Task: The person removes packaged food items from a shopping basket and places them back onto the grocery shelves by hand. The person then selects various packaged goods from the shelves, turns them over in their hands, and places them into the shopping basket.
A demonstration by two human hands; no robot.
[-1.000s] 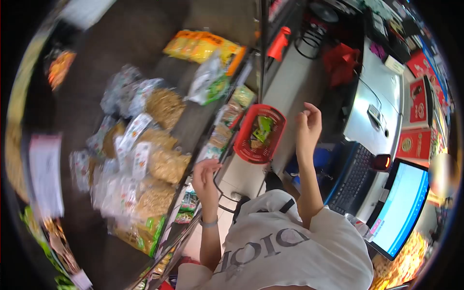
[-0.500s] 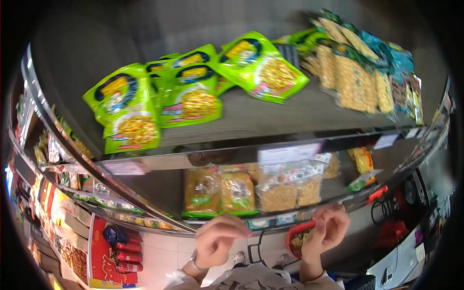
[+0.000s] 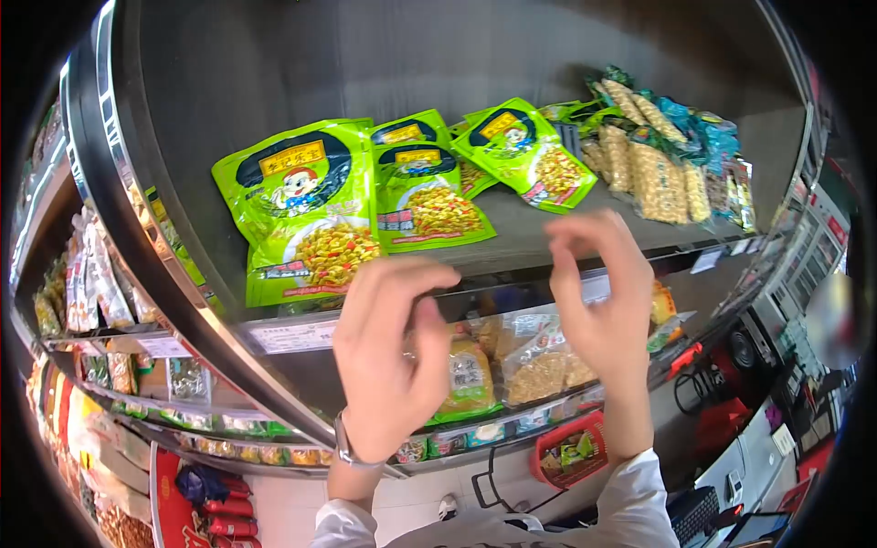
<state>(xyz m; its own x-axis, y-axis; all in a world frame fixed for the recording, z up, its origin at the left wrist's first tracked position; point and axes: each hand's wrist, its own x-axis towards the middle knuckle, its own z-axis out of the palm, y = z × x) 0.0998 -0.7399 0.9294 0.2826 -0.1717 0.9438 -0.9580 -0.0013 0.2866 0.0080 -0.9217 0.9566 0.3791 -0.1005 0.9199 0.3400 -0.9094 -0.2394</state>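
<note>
Several bright green food packets lie on the dark upper shelf. The largest green packet point(image 3: 301, 215) is at the left, another packet point(image 3: 427, 201) leans beside it, and a tilted packet point(image 3: 525, 151) rests to the right. My left hand point(image 3: 393, 342), with a watch on its wrist, hovers before the shelf edge below the left packets, fingers bent, thumb apart, holding nothing. My right hand point(image 3: 603, 292) is raised near the shelf edge, just below the tilted packet. Its fingers are curved with a gap to the thumb, and nothing is in it.
Clear bags of beige dried food point(image 3: 658, 178) are piled at the shelf's right. More bags point(image 3: 534, 370) stand on the lower shelf behind my hands. A red basket point(image 3: 571, 447) holding packets is on the floor. A metal-edged upright point(image 3: 174, 247) curves along the left.
Both hands have risen from low in the view toward the shelf edge, their fingers opening somewhat. The view has shifted, and the green packets at the left look larger and closer.
</note>
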